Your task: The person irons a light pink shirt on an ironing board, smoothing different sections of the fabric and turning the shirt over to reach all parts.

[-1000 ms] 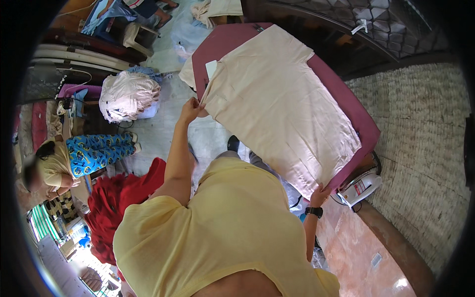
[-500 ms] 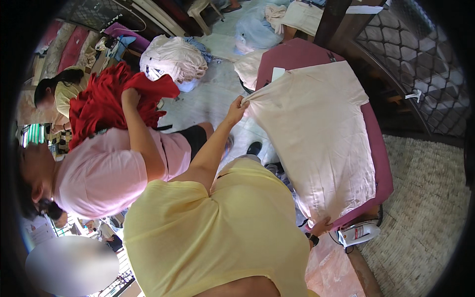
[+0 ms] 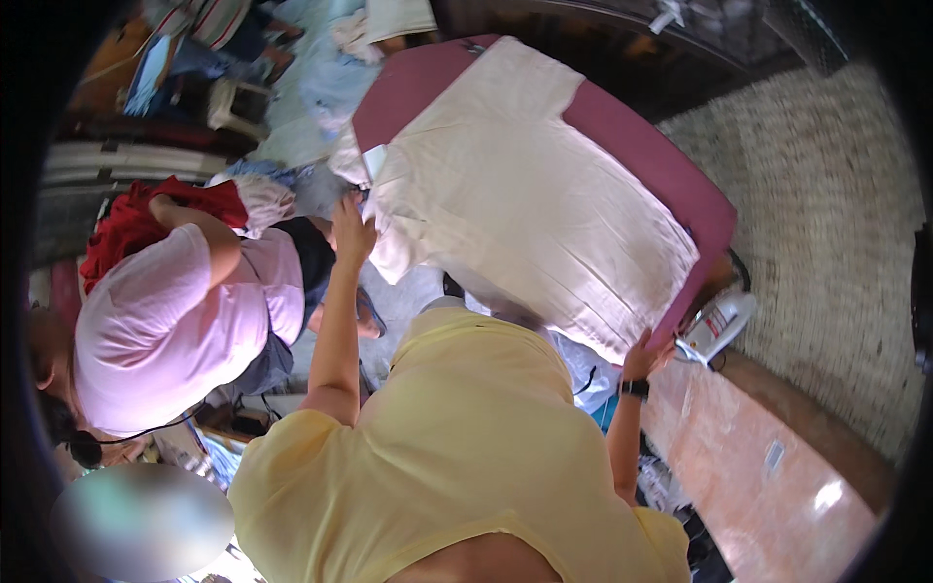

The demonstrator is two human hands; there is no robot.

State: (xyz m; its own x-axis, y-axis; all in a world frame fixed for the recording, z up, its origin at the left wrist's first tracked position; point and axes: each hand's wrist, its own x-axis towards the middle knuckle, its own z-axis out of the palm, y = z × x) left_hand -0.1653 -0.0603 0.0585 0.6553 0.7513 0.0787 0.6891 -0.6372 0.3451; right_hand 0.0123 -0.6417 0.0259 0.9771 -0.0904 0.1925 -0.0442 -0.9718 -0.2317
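A cream short-sleeved shirt [image 3: 505, 185] lies spread over a maroon padded ironing board [image 3: 413, 92]. One sleeve droops over the board's near left edge. Beside that sleeve is my left hand [image 3: 352, 235], its fingers stretched out and apart from the cloth, with nothing seen in them. My right hand [image 3: 647, 358], below a dark wristwatch, touches the board's near right corner by the shirt's hem; its fingers look spread. A white iron [image 3: 717, 328] rests just right of that hand, past the board's end.
To my left a person in a pink shirt [image 3: 146, 340] holds red cloth [image 3: 126, 233]. Behind that person lies a pile of pale garments [image 3: 264, 202]. A pinkish stone-like surface [image 3: 748, 466] is at the near right, and a woven mat [image 3: 816, 175] lies beyond the board. A stool [image 3: 238, 107] stands far left.
The shirt has settled flatter over the board. My left hand has let go of its sleeve, and my right hand's fingers have loosened at the hem. My view has turned to the right.
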